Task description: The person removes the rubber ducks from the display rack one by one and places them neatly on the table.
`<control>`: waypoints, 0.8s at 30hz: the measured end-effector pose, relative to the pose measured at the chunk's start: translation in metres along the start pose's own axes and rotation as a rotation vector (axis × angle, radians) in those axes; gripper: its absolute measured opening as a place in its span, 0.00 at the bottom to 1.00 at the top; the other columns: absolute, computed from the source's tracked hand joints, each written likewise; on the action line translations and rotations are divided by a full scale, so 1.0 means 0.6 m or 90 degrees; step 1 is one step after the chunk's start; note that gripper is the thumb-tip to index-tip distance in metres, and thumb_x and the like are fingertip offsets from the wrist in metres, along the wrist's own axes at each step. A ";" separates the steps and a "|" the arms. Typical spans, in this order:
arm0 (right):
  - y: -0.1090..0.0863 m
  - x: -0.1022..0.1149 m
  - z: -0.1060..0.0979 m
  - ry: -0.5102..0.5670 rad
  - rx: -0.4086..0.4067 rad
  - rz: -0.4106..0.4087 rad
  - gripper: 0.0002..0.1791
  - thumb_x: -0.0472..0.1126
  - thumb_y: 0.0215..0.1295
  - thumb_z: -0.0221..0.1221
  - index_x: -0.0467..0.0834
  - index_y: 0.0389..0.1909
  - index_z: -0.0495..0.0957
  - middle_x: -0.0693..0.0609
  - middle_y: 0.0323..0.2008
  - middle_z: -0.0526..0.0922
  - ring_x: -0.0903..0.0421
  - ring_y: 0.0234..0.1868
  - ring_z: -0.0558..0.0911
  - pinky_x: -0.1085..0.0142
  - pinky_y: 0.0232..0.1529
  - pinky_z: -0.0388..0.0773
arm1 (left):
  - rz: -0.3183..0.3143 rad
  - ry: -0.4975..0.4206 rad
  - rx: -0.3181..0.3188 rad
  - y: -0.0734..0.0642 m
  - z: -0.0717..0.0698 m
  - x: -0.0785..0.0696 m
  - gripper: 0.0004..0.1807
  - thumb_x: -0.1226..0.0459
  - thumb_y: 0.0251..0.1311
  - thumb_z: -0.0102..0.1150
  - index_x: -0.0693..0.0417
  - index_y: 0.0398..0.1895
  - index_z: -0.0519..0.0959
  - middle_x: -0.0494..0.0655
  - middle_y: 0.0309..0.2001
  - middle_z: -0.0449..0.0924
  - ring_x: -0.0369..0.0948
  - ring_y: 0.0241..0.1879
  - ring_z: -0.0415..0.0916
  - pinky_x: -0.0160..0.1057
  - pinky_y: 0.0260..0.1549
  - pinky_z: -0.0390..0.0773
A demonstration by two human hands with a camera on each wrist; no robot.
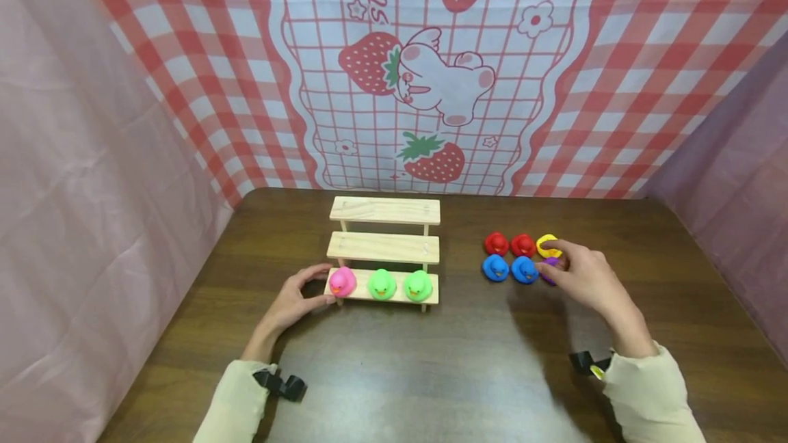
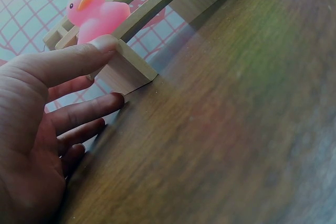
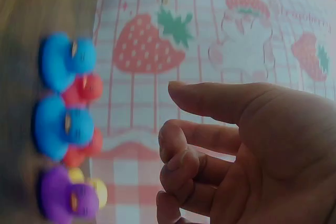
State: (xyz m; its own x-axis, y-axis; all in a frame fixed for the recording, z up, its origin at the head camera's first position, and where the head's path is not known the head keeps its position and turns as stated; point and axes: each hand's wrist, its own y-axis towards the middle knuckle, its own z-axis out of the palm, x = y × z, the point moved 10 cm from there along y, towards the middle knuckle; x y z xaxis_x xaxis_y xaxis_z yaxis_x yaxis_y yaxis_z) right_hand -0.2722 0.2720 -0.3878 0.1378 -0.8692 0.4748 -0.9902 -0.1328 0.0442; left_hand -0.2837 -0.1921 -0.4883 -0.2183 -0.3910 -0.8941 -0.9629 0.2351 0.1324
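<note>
My left hand (image 1: pixel 293 297) holds the left end of a three-step wooden display stand (image 1: pixel 383 247), thumb at the front edge of its lowest step. In the left wrist view the thumb (image 2: pixel 105 44) lies right by the pink rubber duck (image 2: pixel 97 14). On that same step sit two green rubber ducks (image 1: pixel 382 284). Over at the right, my right hand (image 1: pixel 587 279) hovers above the purple rubber duck (image 3: pixel 68 195) and the yellow rubber duck (image 1: pixel 548 245). Its thumb and fingers are apart, with nothing between them.
Two red rubber ducks (image 1: pixel 496 244) sit in the back row, left of the yellow one. In front of them are two blue rubber ducks (image 1: pixel 495 269). A strawberry-print cloth (image 1: pixel 431 87) hangs behind the brown wooden table (image 1: pixel 394 374), with pink curtains at both sides.
</note>
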 end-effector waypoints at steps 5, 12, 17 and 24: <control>0.005 0.052 0.016 0.001 -0.002 -0.023 0.27 0.47 0.66 0.64 0.36 0.60 0.76 0.53 0.21 0.76 0.59 0.22 0.71 0.66 0.23 0.65 | -0.001 0.000 0.000 0.001 0.000 0.001 0.34 0.69 0.50 0.73 0.62 0.63 0.75 0.61 0.53 0.84 0.49 0.59 0.75 0.53 0.68 0.61; 0.012 0.131 0.043 0.016 -0.021 -0.095 0.23 0.45 0.63 0.66 0.38 0.56 0.79 0.54 0.20 0.76 0.61 0.21 0.71 0.68 0.24 0.66 | 0.003 0.011 0.000 0.001 0.000 0.000 0.33 0.69 0.50 0.73 0.62 0.63 0.75 0.61 0.53 0.84 0.45 0.58 0.75 0.53 0.67 0.62; 0.016 0.176 0.070 0.029 -0.024 -0.134 0.22 0.45 0.61 0.69 0.40 0.53 0.80 0.57 0.17 0.75 0.64 0.18 0.70 0.69 0.22 0.67 | 0.007 0.003 0.003 0.001 0.002 0.000 0.33 0.69 0.50 0.73 0.62 0.63 0.75 0.61 0.53 0.84 0.50 0.58 0.75 0.57 0.68 0.60; 0.015 0.224 0.111 0.051 0.001 -0.141 0.23 0.49 0.61 0.68 0.43 0.54 0.80 0.59 0.16 0.74 0.64 0.16 0.69 0.69 0.20 0.66 | 0.006 0.001 0.002 0.001 0.001 0.001 0.33 0.69 0.50 0.73 0.63 0.63 0.75 0.62 0.53 0.84 0.54 0.59 0.74 0.57 0.67 0.61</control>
State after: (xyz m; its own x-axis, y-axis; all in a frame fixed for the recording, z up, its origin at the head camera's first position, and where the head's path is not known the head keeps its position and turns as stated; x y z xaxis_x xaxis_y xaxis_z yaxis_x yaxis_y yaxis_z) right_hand -0.2607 0.1221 -0.3821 0.3492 -0.7780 0.5223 -0.9359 -0.3170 0.1534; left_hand -0.2844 -0.1916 -0.4893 -0.2271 -0.3899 -0.8924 -0.9604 0.2415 0.1389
